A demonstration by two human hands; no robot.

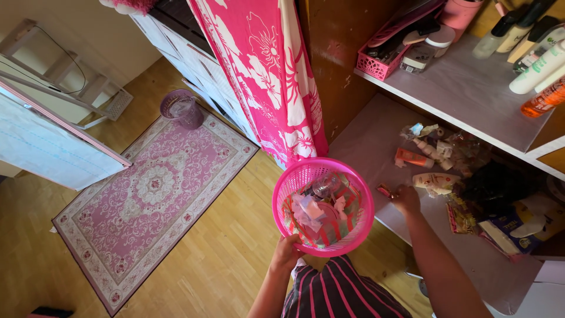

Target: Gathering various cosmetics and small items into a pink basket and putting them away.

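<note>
We hold a round pink mesh basket [358,194] out over the wooden floor [223,259], just beside the lower shelf [371,141]. Our left hand [286,252] grips its near rim from below, fingers curled around the edge and pressed together. Inside the basket lie crumpled paper scraps [309,211], a clear wrapper and other bits of rubbish. Our right hand [405,198] rests on the shelf edge just right of the basket, fingertips bunched and pinching a small red-and-orange object [384,190] — too small for us to tell what it is. Beyond that hand the shelf is strewn with clutter: an orange tube [414,158], a white tube [432,181], clear plastic wrappers [465,147], and farther right a dark bundle [494,185] with printed packets beside it. On the upper shelf [465,88] stand a pink slotted tray [382,63] holding brushes and small items, and a row of bottles [538,68] at the far right. A pink-and-white floral cloth [265,76] hangs between the shelving and a white drawer unit [176,44]. On the floor to the left lies a pink patterned rug [147,200], with a purple bucket [181,109] at its far corner — well apart from us.
</note>
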